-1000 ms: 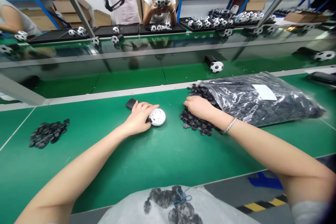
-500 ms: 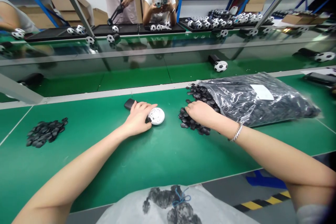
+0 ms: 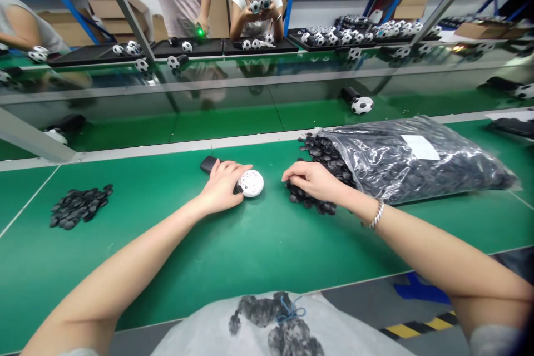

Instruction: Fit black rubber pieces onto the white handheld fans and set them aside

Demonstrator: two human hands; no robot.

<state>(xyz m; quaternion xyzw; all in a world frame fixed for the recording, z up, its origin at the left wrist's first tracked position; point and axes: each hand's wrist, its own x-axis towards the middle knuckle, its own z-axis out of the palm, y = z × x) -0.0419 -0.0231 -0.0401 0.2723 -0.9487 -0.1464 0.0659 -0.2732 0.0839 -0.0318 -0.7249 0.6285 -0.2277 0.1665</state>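
Left hand (image 3: 223, 183): left of the frame's centre, palm down, fingers bent over the middle of a ball-headed device (image 3: 251, 183), thumb on its near side; it has hold of the device against the tabletop (image 3: 250, 267).
Ball-headed device: just left of the frame's centre, lying flat, its round white head to the right of the fingers and its black end (image 3: 207, 164) out to the upper left of them.
Right hand (image 3: 315, 181): right of centre, over the near left part of a heap of black pieces (image 3: 321, 150), fingers curled in and thumb drawn close to them; I cannot tell whether a piece is pinched between the tips.
Wrist: a braided bracelet (image 3: 377, 214) on the right arm.
Plastic bag (image 3: 459, 169): right of the frame, clear, full of dark contents, a white label (image 3: 420, 147) on top; the heap lies at its left end.
Smaller pile (image 3: 81, 206): left of the frame, loose black pieces, well apart from the left hand.
Green belt (image 3: 233, 119): across the frame beyond the tabletop, carrying a football-patterned device (image 3: 362, 105) right of centre.
Far side: co-workers at upper left and upper centre; black trays of football-patterned balls (image 3: 342, 38) at upper right.
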